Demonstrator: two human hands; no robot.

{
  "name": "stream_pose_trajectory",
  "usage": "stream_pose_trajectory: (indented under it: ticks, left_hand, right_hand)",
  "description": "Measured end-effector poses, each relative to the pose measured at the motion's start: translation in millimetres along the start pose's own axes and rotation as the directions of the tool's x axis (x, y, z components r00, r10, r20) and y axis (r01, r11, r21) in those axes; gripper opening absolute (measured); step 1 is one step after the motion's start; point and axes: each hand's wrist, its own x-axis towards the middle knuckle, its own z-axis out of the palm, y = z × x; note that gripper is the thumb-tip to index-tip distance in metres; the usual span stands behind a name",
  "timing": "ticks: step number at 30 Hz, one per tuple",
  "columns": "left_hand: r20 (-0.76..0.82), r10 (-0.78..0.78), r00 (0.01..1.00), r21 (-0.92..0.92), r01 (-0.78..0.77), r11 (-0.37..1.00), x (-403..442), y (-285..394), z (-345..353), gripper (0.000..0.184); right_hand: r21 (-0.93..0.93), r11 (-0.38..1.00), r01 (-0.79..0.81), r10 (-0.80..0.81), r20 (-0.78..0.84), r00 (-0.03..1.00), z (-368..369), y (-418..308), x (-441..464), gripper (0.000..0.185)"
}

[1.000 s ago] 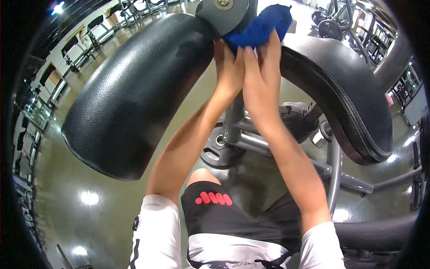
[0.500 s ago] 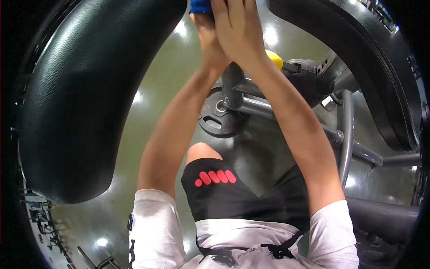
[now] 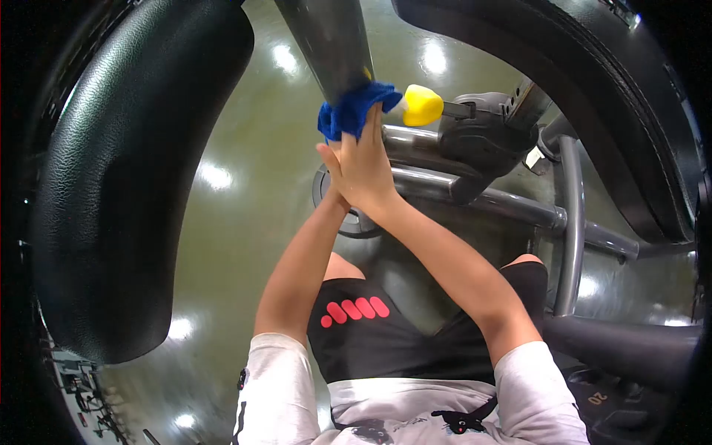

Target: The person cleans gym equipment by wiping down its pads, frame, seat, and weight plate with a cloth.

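A blue cloth (image 3: 354, 111) is bunched against the lower part of a thick dark metal post (image 3: 326, 41). My right hand (image 3: 365, 169) presses on the cloth from the near side, its back toward me and its fingertips in the folds. Beneath it, my left hand (image 3: 335, 194) is mostly covered; it also reaches up to the cloth, but its fingers are largely hidden. Just right of the cloth sits a yellow knob (image 3: 423, 105) on the machine frame.
Black padded cushions flank me, one at left (image 3: 119, 185) and one at right (image 3: 593, 89). Grey frame tubes (image 3: 512, 208) run low on the right. A weight plate (image 3: 359, 225) shows partly behind my forearms. Other gym equipment (image 3: 93, 404) stands far off at lower left.
Both hands and the blue cloth have come down the post, closer to my body. More of the post and the whole yellow knob now show.
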Motion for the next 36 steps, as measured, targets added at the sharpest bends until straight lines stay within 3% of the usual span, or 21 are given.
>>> stream_pose_trajectory:
  ticks: [1,3,4,5,6,7,8,9,11,12,14,15,17,19,21,22,25,27,30,33,36]
  left_hand:
    - [0.008,-0.053,0.999,-0.027,0.053,0.998,-7.1,-7.1,-4.9,0.064]
    - [0.027,-0.159,0.987,-0.078,0.160,0.984,-19.5,-25.3,-13.6,0.062]
    - [0.040,-0.209,0.977,-0.103,0.212,0.972,-18.3,-23.9,-13.5,0.061]
    - [0.042,-0.206,0.978,-0.102,0.209,0.973,-23.5,-20.7,-17.4,0.061]
    - [0.208,-0.163,0.964,0.528,0.030,0.849,-26.5,-0.2,-16.6,0.056]
    - [0.355,-0.226,0.907,0.893,-0.257,0.370,-27.7,9.9,-16.5,0.052]
    - [0.278,-0.237,0.931,0.848,-0.122,0.515,-29.1,-7.1,-20.8,0.053]
    - [0.279,-0.240,0.930,0.848,-0.121,0.516,-32.0,-9.3,-19.5,0.053]
    - [0.044,-0.646,0.762,0.727,0.419,0.544,-39.6,-11.9,-16.1,0.042]
    - [0.046,-0.647,0.761,0.727,0.419,0.545,-42.7,-20.3,-16.0,0.042]
    - [0.021,-0.453,0.891,0.027,0.452,0.891,-50.3,-40.9,-17.4,0.043]
    - [0.024,-0.456,0.890,0.027,0.456,0.890,-48.0,-31.0,-16.4,0.043]
    - [0.210,-0.138,0.968,0.345,0.059,0.937,-35.6,12.2,-11.4,0.038]
    - [0.138,-0.044,0.989,0.365,-0.009,0.931,-28.4,33.5,-3.5,0.036]
    - [0.139,0.304,0.942,0.628,-0.321,0.709,-21.1,44.8,-0.8,0.046]
    - [0.139,0.302,0.943,0.629,-0.319,0.709,-24.2,43.8,1.3,0.046]
    - [0.096,0.309,0.946,0.860,-0.235,0.453,-31.9,54.1,15.4,0.061]
    - [0.424,0.138,0.895,0.878,-0.444,0.180,-30.0,75.2,25.0,0.071]
    - [0.436,0.055,0.898,0.860,-0.434,0.267,-35.2,53.2,32.4,0.063]
    - [0.480,0.022,0.877,0.819,-0.456,0.349,-32.1,30.0,47.0,0.056]
    - [0.546,0.235,0.804,0.732,-0.594,0.333,-13.5,6.7,59.9,0.071]
  right_hand:
    - [0.000,1.000,0.000,0.000,-0.004,1.000,2.6,4.7,-10.1,0.051]
    - [-0.227,0.961,0.154,-0.104,0.218,0.970,0.9,16.9,-28.6,0.053]
    - [-0.014,1.000,-0.020,0.022,0.160,0.987,-6.3,16.5,-34.2,0.051]
    - [-0.014,1.000,-0.019,0.021,0.156,0.988,-9.7,21.0,-39.3,0.051]
    - [0.029,0.989,-0.146,0.136,0.220,0.966,-7.9,30.4,-49.8,0.051]
    - [0.063,0.960,-0.272,0.244,0.288,0.926,-10.1,36.3,-54.8,0.054]
    - [0.054,0.984,-0.167,0.151,0.223,0.963,-11.5,43.7,-57.9,0.049]
    - [0.052,0.984,-0.170,0.155,0.224,0.962,-17.5,45.3,-58.7,0.049]
    - [-0.011,0.990,-0.140,0.136,0.340,0.931,-31.1,45.5,-61.4,0.049]
    - [-0.012,0.990,-0.142,0.137,0.339,0.931,-37.5,42.8,-63.7,0.049]
    - [0.024,0.980,-0.196,0.171,0.390,0.905,-52.0,33.1,-72.8,0.048]
    - [0.021,0.980,-0.200,0.176,0.390,0.904,-61.9,27.2,-75.2,0.048]
    - [-0.011,0.889,-0.457,0.375,0.591,0.714,-80.7,16.5,-81.9,0.048]
    - [0.020,0.887,-0.462,0.377,0.548,0.747,-83.4,17.5,-105.5,0.047]
    - [0.115,0.831,-0.544,0.410,0.534,0.739,-86.9,15.7,-119.1,0.052]
    - [0.114,0.830,-0.546,0.411,0.536,0.738,-88.5,13.1,-122.0,0.052]
    - [0.248,0.655,-0.714,0.523,0.533,0.665,-95.3,4.9,-120.7,0.073]
    - [0.303,0.572,-0.762,0.570,0.521,0.635,-102.5,3.9,-114.8,0.088]
    - [0.337,0.654,-0.678,0.563,0.382,0.733,-95.0,23.8,-122.8,0.091]
    - [0.185,0.640,-0.746,0.622,0.445,0.644,-98.8,47.2,-135.3,0.087]
    - [0.158,0.647,-0.746,0.627,0.447,0.638,-110.1,51.3,-149.2,0.082]
